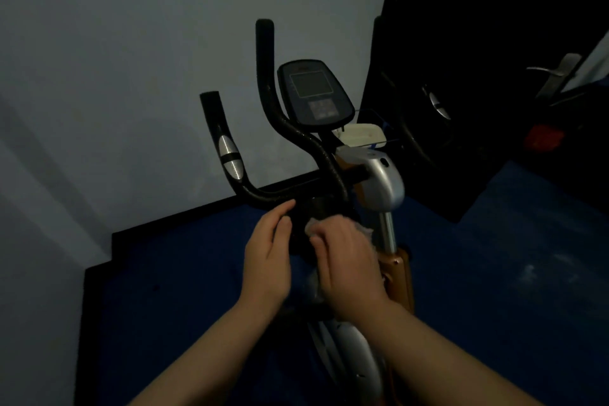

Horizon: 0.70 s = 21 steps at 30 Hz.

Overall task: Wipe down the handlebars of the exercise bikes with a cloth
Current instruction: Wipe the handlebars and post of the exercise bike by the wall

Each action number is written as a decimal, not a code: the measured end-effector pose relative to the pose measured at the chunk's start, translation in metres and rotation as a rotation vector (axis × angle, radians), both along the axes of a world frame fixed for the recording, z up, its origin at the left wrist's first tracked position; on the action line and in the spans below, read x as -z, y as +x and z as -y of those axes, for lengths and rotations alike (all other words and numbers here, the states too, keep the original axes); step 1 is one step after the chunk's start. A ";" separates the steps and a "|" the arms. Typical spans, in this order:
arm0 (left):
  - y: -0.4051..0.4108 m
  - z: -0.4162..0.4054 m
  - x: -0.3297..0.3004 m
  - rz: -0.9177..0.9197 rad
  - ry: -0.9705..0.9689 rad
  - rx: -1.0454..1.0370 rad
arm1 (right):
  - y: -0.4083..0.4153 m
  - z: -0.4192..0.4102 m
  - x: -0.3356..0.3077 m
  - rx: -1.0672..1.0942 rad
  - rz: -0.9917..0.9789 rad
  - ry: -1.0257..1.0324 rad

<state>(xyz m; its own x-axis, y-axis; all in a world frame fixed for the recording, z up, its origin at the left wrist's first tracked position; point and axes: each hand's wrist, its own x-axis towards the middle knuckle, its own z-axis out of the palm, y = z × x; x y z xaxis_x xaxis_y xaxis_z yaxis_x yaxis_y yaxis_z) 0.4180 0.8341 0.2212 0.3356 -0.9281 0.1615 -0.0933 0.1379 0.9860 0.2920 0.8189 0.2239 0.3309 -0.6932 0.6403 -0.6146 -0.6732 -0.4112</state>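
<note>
An exercise bike stands before me in a dim room, with black curved handlebars [298, 133] and a grey console [314, 94] between them. The left bar carries a silver pulse sensor [229, 158]. My left hand [268, 249] grips the low crossbar of the handlebars, fingers curled over it. My right hand [346, 257] holds a pale cloth [311, 226] bunched under its fingers, pressed against the bar's centre just right of the left hand. Most of the cloth is hidden under the hand.
A silver and copper stem [387, 188] rises under the bars on the right. A pale wall [131, 76] lies behind, blue floor [494, 273] below. A dark door with a metal handle [553, 72] stands at the right, with dark gear beside it.
</note>
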 end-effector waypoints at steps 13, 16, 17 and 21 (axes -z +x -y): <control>-0.009 0.009 0.008 -0.183 -0.033 0.048 | -0.002 0.002 -0.004 0.067 -0.111 -0.070; -0.014 0.009 0.007 -0.201 -0.053 0.041 | 0.015 0.022 -0.025 0.118 -0.030 -0.056; -0.015 0.009 0.006 -0.211 -0.057 0.034 | 0.023 0.027 -0.029 0.152 -0.043 -0.050; -0.016 0.009 0.007 -0.222 -0.057 0.014 | 0.023 0.018 -0.014 0.167 -0.016 0.027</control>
